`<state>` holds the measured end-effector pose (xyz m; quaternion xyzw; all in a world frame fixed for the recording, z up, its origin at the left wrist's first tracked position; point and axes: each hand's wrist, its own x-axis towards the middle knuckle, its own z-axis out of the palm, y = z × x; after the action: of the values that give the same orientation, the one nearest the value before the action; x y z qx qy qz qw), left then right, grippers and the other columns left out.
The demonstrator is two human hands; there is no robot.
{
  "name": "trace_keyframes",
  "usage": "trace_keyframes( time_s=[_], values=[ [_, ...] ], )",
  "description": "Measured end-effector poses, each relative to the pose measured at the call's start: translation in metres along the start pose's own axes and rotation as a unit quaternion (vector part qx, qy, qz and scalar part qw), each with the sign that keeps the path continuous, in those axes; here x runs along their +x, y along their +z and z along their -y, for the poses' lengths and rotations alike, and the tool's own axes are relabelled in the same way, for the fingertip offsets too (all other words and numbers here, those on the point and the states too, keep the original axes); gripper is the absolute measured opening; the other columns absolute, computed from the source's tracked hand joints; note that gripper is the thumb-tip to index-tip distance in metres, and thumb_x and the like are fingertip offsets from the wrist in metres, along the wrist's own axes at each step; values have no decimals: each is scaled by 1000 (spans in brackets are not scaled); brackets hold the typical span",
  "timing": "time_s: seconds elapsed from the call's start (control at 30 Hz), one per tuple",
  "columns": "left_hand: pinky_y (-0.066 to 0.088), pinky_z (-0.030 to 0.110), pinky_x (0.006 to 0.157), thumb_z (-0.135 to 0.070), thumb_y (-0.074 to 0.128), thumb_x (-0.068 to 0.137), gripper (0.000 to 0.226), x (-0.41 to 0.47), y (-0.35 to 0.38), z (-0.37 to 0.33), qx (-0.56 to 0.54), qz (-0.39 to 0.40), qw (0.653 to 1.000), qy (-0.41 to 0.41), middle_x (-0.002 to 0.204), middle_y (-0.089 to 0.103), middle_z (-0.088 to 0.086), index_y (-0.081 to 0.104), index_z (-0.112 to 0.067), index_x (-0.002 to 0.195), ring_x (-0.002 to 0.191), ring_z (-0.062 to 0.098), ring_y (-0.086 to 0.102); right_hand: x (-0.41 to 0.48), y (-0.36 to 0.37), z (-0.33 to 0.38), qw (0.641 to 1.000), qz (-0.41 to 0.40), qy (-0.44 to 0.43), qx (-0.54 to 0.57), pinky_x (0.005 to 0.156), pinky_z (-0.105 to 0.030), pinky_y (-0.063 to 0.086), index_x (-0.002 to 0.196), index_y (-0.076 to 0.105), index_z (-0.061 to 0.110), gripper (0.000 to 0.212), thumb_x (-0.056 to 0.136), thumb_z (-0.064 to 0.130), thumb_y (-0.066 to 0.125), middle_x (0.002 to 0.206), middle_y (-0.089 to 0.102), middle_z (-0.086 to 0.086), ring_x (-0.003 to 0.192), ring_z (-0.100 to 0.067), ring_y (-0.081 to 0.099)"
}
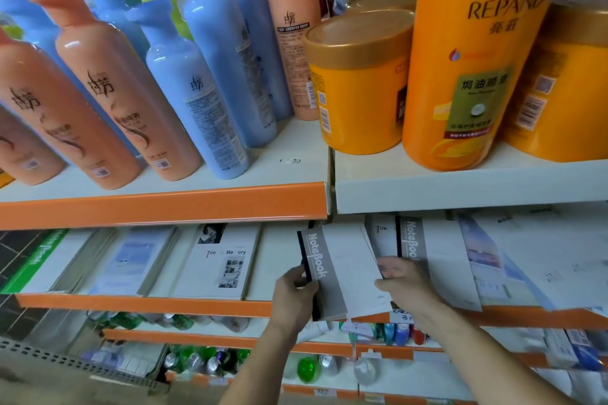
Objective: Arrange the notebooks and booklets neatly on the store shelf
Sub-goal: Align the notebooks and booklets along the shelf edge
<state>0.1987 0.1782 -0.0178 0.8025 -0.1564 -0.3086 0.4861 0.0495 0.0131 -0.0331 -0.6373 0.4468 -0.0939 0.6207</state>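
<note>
The left hand [296, 294] curls its grip around the black spine of a flat grey-and-white notebook [342, 273], and the right hand [406, 283] pinches the opposite edge. The notebook lies on the orange-edged shelf [131, 303] beside a second notebook [434, 260]. Glossy plastic bottles [184, 92] stand above.

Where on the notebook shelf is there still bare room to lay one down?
A bare white strip between the Time Memory booklet and the grey NoteBook gripped by the left hand and right hand. Right of that, overlapping notebooks crowd the shelf. Further left, booklets lie edge to edge.
</note>
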Motion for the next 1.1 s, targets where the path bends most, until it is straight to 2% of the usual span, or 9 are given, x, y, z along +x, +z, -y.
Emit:
trace_keyframes(
  time_s=[0.1, 0.23, 0.37, 0.5, 0.6, 0.77, 0.8, 0.9, 1.1],
  values=[
    [51, 16, 59, -6, 60, 97, 34, -3, -23, -1, -2, -33, 999, 29, 97, 73, 4, 66, -29, 121, 81, 13, 69, -1, 19, 8, 1000, 23, -5, 10, 74, -32, 59, 118, 65, 28, 43, 87, -3, 66, 104, 71, 0, 95, -15, 69],
    [46, 12, 58, -10, 62, 98, 41, -3, -59, 8, 19, -58, 997, 40, 96, 70, 4, 58, -26, 136, 79, 12, 67, -4, 53, 22, 999, 33, -25, 29, 79, -30, 53, 114, 68, 27, 35, 87, 3, 67, 105, 71, 1, 99, -14, 66],
    [46, 11, 57, -5, 60, 99, 36, -6, -104, 19, 9, -67, 996, 51, 94, 68, 2, 61, -27, 127, 77, 5, 64, -6, 96, 36, 997, 19, -48, 52, 94, -35, 52, 106, 73, 20, 17, 91, 13, 70, 105, 73, 5, 103, -12, 66],
    [56, 20, 63, -8, 58, 99, 43, -7, -164, 36, 0, -76, 996, 42, 108, 69, 5, 60, -25, 138, 80, 8, 69, -9, 157, 51, 997, 31, -55, 53, 91, -38, 56, 103, 72, 21, 15, 91, 12, 70, 104, 74, 3, 100, -15, 68],
    [60, 38, 80, -10, 59, 98, 44, -9, -220, 52, 8, -91, 995, 48, 111, 68, 3, 60, -27, 139, 92, 14, 69, -16, 214, 64, 996, 51, -58, 49, 94, -43, 56, 106, 72, 18, 19, 91, 6, 70, 105, 74, -1, 100, -19, 69],
    [59, 43, 84, -11, 60, 95, 45, -9, -318, 82, -4, -112, 993, 45, 110, 69, 3, 59, -28, 136, 96, 19, 69, -30, 316, 86, 993, 61, -62, 75, 92, -46, 56, 107, 70, 7, 22, 89, -4, 67, 105, 74, -13, 98, -28, 71],
    [59, 39, 82, -10, 61, 94, 45, -8, -335, 89, -11, -116, 992, 47, 107, 70, 1, 61, -27, 136, 95, 17, 69, -33, 335, 90, 993, 66, -61, 80, 91, -48, 56, 105, 70, 7, 21, 89, -6, 66, 104, 74, -14, 97, -29, 71],
    [50, 11, 67, -1, 60, 92, 40, -3, -378, 106, -25, -135, 990, 42, 97, 70, -7, 65, -24, 125, 85, 3, 67, -37, 381, 98, 992, 74, -65, 80, 88, -50, 58, 101, 72, 11, 24, 89, -8, 64, 101, 76, -11, 93, -29, 73],
    [49, 9, 64, 5, 55, 93, 48, 13, -426, 123, -26, -118, 992, 40, 99, 72, -4, 62, -22, 132, 80, -4, 66, -36, 432, 103, 994, 66, -47, 68, 90, -50, 58, 106, 73, 17, 26, 88, -2, 68, 101, 77, -5, 94, -23, 74]
  ],
)
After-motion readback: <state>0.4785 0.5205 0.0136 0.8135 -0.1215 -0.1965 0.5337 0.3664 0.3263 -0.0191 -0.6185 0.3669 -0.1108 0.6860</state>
